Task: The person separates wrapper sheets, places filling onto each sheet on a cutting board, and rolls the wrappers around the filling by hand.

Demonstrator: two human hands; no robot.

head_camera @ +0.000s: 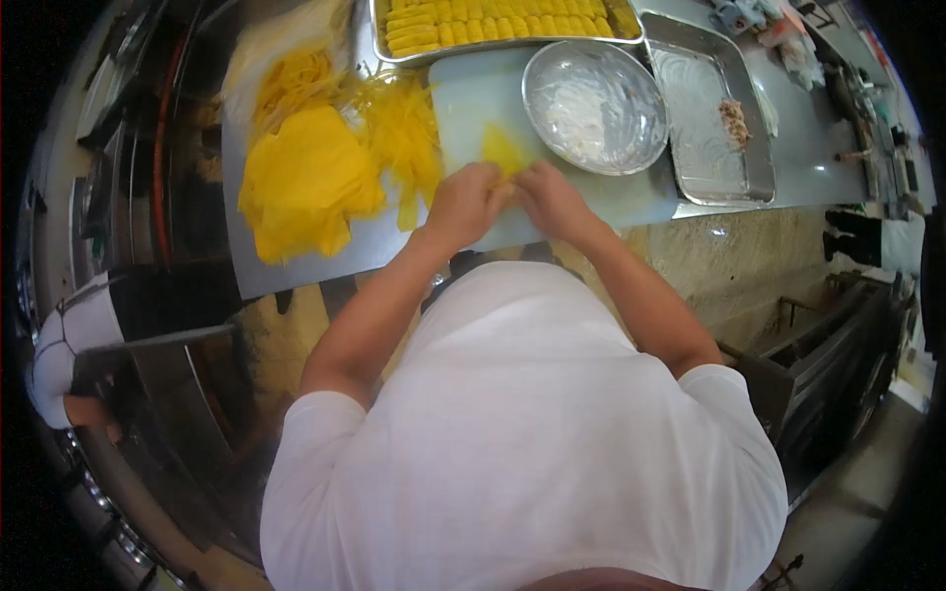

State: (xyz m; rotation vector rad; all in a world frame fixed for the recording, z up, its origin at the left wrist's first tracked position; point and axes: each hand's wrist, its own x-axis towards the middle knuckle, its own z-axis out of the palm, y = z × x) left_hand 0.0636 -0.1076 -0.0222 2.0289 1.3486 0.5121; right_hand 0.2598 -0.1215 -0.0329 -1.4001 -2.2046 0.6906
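Both my left hand (pixel 473 196) and my right hand (pixel 545 193) hold a small yellow wrapper sheet (pixel 504 150) between their fingers, over the pale cutting board (pixel 480 96). The sheet's far corner points away from me; its near part is hidden by my fingers. To the right of it stands a metal bowl (pixel 595 111) smeared with white paste. On the left lie a stack of yellow wrapper sheets (pixel 310 181) and a heap of yellow strips (pixel 403 125). Behind the board, a metal tray (pixel 510 46) is packed with rows of yellow rolls (pixel 488 28).
A deep metal tray (pixel 691 166) at the right holds a little minced filling (pixel 734 124). Plastic bags (pixel 794 52) lie at the far right of the steel table (pixel 813 162). Other people are at the far left (pixel 81 332) and far right (pixel 902 240).
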